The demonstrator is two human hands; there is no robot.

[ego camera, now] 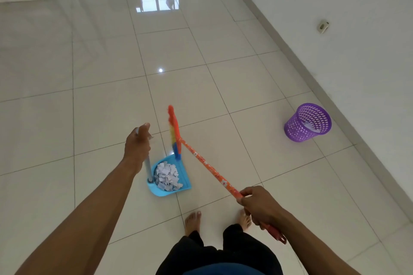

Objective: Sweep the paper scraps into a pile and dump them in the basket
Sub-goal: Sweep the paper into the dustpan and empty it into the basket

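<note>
Head view showed the paper scraps (167,176) heaped in the blue dustpan (161,193), well apart from the purple basket (308,121). The left grip (137,147) clenched the dustpan's grey pole (147,167); the right grip (259,205) grasped the orange broom (207,165). Light and loose, the scraps would likely flutter out, so the pan seemed best carried level by its pole. Whether the pan touched the floor (100,73), and what pale thing lay inside the basket, could not be told.

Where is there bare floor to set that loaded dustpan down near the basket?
The floor is bare between the broom and the purple basket, and all the way ahead. It is crowded near the feet, around the dustpan of paper scraps and the broom's stick.
</note>
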